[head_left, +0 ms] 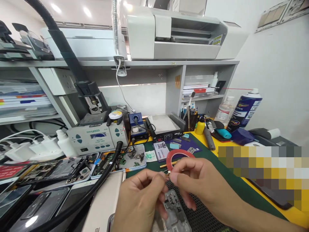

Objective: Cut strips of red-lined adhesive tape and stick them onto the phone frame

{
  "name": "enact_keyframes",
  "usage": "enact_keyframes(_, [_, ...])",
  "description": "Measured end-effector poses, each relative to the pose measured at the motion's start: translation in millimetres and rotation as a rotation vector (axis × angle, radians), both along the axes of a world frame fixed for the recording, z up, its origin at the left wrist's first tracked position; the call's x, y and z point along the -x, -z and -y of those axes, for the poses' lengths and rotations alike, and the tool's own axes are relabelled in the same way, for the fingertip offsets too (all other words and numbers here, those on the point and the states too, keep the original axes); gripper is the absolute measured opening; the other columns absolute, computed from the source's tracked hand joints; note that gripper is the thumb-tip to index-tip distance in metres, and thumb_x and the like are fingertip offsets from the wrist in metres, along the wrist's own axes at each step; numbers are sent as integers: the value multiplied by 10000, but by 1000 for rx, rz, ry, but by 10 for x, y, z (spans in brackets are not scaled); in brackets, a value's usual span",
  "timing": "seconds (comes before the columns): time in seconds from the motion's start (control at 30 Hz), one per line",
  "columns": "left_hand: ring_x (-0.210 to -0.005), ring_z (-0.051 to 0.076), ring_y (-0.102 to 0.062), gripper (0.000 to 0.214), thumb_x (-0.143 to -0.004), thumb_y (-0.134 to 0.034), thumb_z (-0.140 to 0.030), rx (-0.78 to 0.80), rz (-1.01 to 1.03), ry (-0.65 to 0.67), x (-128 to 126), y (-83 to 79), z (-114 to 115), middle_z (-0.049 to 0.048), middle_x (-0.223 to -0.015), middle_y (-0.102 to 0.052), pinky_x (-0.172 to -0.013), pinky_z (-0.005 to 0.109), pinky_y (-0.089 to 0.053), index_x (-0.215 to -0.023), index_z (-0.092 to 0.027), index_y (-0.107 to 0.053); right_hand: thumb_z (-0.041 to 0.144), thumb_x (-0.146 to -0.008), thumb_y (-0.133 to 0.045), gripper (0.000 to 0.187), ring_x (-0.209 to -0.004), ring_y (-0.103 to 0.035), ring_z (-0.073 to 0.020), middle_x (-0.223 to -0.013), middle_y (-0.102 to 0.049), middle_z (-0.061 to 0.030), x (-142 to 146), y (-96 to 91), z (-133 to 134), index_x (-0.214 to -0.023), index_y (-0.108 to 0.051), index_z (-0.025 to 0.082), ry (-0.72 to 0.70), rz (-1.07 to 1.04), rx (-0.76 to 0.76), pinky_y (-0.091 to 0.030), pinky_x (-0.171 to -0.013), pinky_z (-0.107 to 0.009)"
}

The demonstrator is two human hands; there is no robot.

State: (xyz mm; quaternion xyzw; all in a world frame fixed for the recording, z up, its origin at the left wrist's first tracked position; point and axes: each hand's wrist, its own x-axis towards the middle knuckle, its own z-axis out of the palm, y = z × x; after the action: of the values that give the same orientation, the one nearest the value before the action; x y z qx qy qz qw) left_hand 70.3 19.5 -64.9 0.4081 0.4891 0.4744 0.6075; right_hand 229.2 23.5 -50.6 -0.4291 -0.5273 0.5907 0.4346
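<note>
My left hand [142, 196] and my right hand [195, 178] meet low in the middle of the view, fingertips pinched together on a tiny part that I cannot make out. A red tape roll [180, 155] rides on my right hand, just behind the fingers. Directly under both hands lies an opened phone frame [172, 209] on a black mesh mat [205, 216]. A gold phone [103, 203] lies face down to the left of my left hand.
A grey soldering station [96, 137], a black hose [96, 190], trays of phone parts [120, 159] and opened phones [45, 170] crowd the left. A hot plate [166, 127], tool cup [191, 117], yellow bottle [200, 125] and spray can [245, 109] stand behind. Shelf overhead carries printers.
</note>
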Motion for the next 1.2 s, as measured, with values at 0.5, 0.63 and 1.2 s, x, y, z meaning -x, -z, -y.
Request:
enact_keyframes(0.5, [-392,95,-497,266,-774,-680,-371,-28,-4,14,-16,-43,46,-11,-568,-591,-407,223,-407,-620,-154,-688,496,-788,-757,368,-350,-451,-60,-425,-538,69,6,6,10,-752,-615,158,6,40,-14,-371,-356,-152])
enact_keyframes(0.63, [-382,94,-511,272,-783,-674,-376,-37,-15,23,-1,-40,67,-7,-568,-602,-412,221,-407,-629,-152,-692,453,-808,-744,325,-357,-466,-64,-434,-552,65,3,13,10,-757,-614,159,4,55,-19,-381,-360,-150])
enact_keyframes(1.2, [-330,104,-491,218,-693,-726,-355,-57,-76,-45,-49,-72,38,-29,-478,-573,-353,217,-409,-581,-170,-697,317,-853,-676,185,-362,-474,-70,-423,-532,80,-3,21,6,-761,-596,178,9,95,-39,-379,-366,-148])
